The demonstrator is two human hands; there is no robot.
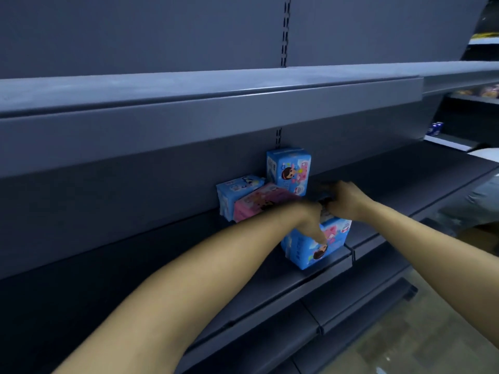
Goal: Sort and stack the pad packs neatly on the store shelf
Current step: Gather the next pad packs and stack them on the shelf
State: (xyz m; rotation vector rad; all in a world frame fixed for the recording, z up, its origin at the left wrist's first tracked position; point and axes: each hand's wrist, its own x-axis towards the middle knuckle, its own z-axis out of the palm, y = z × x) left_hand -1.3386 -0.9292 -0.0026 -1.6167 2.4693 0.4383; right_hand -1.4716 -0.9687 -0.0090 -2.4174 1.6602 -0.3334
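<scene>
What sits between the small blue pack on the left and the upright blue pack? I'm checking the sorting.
In the head view, a pink pack lies between the small blue pack and the upright blue pack.
</scene>
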